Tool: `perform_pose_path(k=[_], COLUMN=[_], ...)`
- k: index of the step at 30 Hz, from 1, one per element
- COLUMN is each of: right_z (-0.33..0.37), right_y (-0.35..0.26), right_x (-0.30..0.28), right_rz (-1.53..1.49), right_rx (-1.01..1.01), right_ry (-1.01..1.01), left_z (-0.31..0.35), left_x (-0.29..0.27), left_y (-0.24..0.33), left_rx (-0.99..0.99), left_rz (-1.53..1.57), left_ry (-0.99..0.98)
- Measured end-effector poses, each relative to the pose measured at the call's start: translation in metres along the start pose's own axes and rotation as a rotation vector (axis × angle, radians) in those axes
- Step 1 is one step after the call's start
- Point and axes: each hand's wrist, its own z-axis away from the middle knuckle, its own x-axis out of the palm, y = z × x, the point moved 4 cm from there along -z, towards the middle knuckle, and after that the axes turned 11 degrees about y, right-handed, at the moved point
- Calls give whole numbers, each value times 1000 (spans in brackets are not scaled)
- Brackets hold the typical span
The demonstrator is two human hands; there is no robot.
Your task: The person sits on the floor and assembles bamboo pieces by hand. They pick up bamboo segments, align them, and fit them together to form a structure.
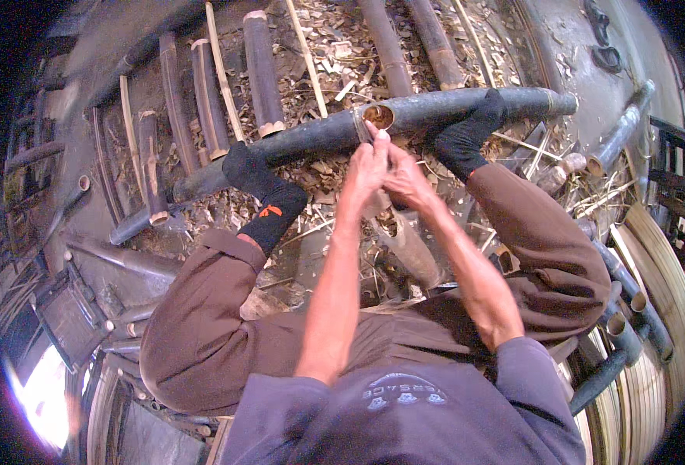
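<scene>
A long dark bamboo pole [311,138] lies crosswise in front of me, with a round pale-edged hole [379,118] near its middle. My socked feet [472,136] press on the pole on either side of this hole. My left hand [368,164] is closed just below the hole, with a fingertip reaching toward its rim. Touching it on the right, my right hand [408,180] is also closed. A narrow strip shows between the fingers and the hole, but its kind is unclear. Under my wrists lies a tan bamboo piece [408,252] with a hollowed end.
Wood chips [342,74] cover the floor beyond the pole. Several cut bamboo lengths [262,74] and thin sticks rest there, some against the pole. Bundled pale slats [660,294] and bamboo tubes [625,341] lie at my right. A dark rack [679,170] stands at the far right.
</scene>
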Motion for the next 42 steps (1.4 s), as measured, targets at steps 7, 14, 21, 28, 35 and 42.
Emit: perform_pose_path(k=[7,14,21,28,35,42], right_z=[-45,-43,116,156,103,-13], right_y=[43,27,40,-111,-234,-240], right_x=[91,72,16,-26,-67,-87], right_rz=[-663,-798,272,843,1040,-633], right_rx=[328,356,172,-49,-405,-386], right_ry=[659,628,473,52,476,518], left_z=[-59,-92,-76,-66,-90,-117], left_x=[-39,-53,-18,-19,-45,-72], left_y=[32,26,-22,-35,-31,27], left_rx=[366,524,769,730,612,219], left_rz=[-687,-473,-715,-682,-368,719], left_ry=[-318,-70,226,211,-49,87])
